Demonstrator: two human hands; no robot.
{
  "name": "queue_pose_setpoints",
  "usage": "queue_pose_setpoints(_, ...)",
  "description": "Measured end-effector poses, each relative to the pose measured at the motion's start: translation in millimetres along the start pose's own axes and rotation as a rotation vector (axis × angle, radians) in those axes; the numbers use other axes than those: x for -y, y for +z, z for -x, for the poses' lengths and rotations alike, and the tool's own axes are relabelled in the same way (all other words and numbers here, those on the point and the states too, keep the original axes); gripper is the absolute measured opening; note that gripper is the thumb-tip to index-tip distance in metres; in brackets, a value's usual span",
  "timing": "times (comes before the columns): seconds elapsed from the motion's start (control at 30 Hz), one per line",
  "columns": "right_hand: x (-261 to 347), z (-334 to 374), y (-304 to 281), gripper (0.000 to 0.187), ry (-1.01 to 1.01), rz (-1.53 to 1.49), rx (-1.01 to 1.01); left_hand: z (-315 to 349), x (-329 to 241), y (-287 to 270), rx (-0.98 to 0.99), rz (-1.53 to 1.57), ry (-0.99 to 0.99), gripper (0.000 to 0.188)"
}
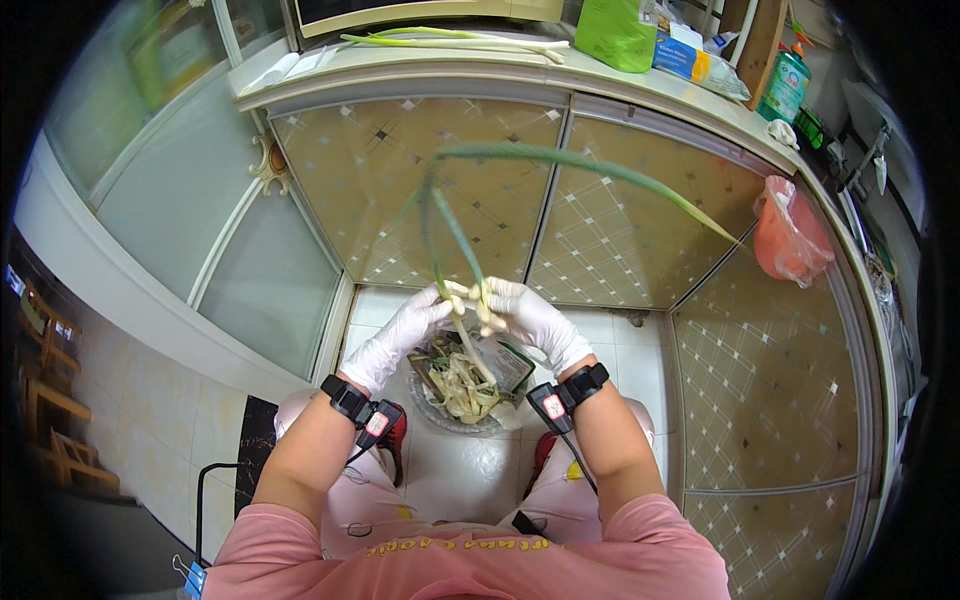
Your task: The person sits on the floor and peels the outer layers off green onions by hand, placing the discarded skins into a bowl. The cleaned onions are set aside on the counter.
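Observation:
Both my hands wear white gloves and meet over a waste bin. My left hand is closed round the stalk of a scallion, whose white end slants down toward the bin. Its long green leaves rise from my fingers, and one bends far over to the right. Close beside it, my right hand pinches a green leaf of the scallion; whether that leaf is still joined to the stalk I cannot tell. Below, the round waste bin has a clear liner and holds pale peelings and green scraps.
More scallions lie on the counter ahead, near a green bag, a blue packet and a green pump bottle. A red plastic bag hangs at the cabinet's right. Sliding glass doors stand left.

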State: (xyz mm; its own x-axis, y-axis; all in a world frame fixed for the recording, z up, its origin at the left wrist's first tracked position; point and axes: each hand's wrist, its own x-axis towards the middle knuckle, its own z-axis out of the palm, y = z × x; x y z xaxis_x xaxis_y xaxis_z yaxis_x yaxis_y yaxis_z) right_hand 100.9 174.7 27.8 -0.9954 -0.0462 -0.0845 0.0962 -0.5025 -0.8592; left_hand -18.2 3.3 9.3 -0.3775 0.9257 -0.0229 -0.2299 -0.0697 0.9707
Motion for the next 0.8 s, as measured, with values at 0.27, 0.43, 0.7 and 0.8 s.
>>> queue_pose_setpoints(0.27,1,24,-22,0.01,0.412,0.569,0.2,1,-20,-4,-0.364,-0.049,0.076,0.037)
queue_pose_setpoints(0.43,-17,14,-16,0.02,0.268,0.547,0.109,4,-17,-2,-0.394,-0.133,0.075,0.025)
queue_pose_setpoints(0.7,-32,-5,14,0.024,0.203,0.322,-0.135,7,-19,8,-0.346,-0.122,0.097,0.029)
queue_pose_setpoints(0.8,-35,-11,12,0.021,0.123,0.363,-0.283,7,-20,0,-0.362,-0.186,-0.01,0.032)
